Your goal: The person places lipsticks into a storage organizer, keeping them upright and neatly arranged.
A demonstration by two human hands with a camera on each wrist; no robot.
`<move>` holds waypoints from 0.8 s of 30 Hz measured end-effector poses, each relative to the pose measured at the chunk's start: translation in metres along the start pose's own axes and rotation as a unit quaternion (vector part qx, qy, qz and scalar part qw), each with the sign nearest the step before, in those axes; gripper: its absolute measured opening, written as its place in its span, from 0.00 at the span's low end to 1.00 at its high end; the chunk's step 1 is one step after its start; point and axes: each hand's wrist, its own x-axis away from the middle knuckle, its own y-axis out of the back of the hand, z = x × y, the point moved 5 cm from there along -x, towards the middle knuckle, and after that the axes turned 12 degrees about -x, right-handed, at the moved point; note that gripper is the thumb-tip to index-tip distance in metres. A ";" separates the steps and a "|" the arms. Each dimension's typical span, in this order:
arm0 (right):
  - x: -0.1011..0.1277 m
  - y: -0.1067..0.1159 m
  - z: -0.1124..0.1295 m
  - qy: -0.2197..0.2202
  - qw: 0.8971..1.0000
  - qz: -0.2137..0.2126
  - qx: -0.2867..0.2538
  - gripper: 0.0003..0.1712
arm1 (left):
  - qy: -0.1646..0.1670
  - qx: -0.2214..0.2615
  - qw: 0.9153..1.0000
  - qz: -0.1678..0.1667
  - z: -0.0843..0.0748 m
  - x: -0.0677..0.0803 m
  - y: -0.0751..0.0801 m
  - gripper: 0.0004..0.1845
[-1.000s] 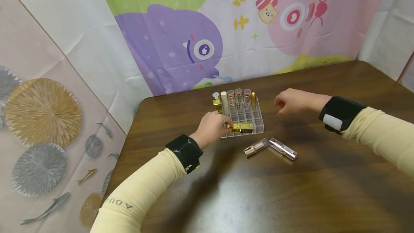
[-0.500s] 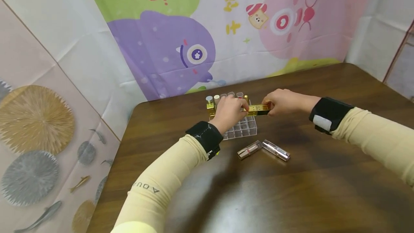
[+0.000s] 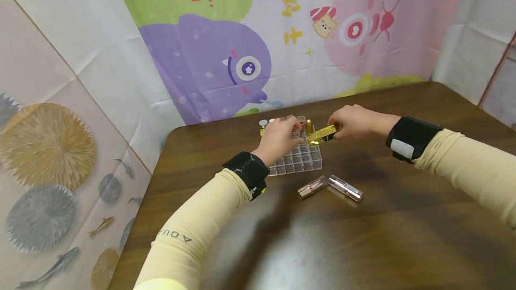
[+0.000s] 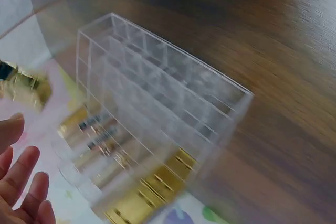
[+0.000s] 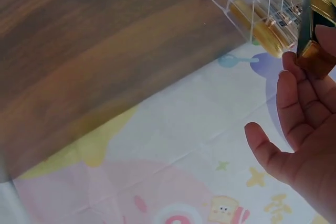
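My right hand [image 3: 352, 122] pinches one end of a shiny gold and black lipstick tube [image 3: 321, 135] above the right side of a clear acrylic lipstick organizer [image 3: 302, 161]. In the right wrist view, thumb and fingers press the dark end of the tube [image 5: 316, 59]. My left hand [image 3: 278, 140] is over the organizer's left part, fingers relaxed and parted. The left wrist view has a gap between those fingers [image 4: 26, 163] and the gold tube [image 4: 31, 87]. Several lipsticks stand in the organizer's back row, including a gold one [image 4: 152, 190]; my left hand partly hides them in the head view.
Two silvery-pink lipsticks with clear caps, a left one [image 3: 312, 187] and a right one [image 3: 345, 188], lie on the brown wooden table [image 3: 383, 236] in front of the organizer. A cartoon-printed curtain [image 3: 225, 61] hangs behind the table's back edge.
My left hand lifted the gold lipstick tube from the organizer's front, and my right hand came in and took its other end. The left hand has since let go and drawn slightly left.
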 end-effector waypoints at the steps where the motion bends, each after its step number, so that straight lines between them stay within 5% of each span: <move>1: -0.001 0.001 0.001 0.000 1.000 0.001 0.002 0.12 | 0.002 -0.001 1.000 -0.001 0.005 0.002 0.001 0.13; 8: -0.021 0.001 0.021 0.013 1.000 0.021 0.014 0.04 | 0.022 -0.021 0.999 -0.026 0.038 0.021 0.009 0.11; 15: -0.065 -0.011 0.053 0.016 0.999 0.019 0.038 0.04 | 0.057 -0.030 0.998 -0.022 0.071 0.040 0.003 0.11; 24: -0.106 -0.030 0.083 0.020 0.997 -0.017 0.068 0.05 | 0.071 -0.014 0.997 -0.016 0.093 0.058 -0.002 0.13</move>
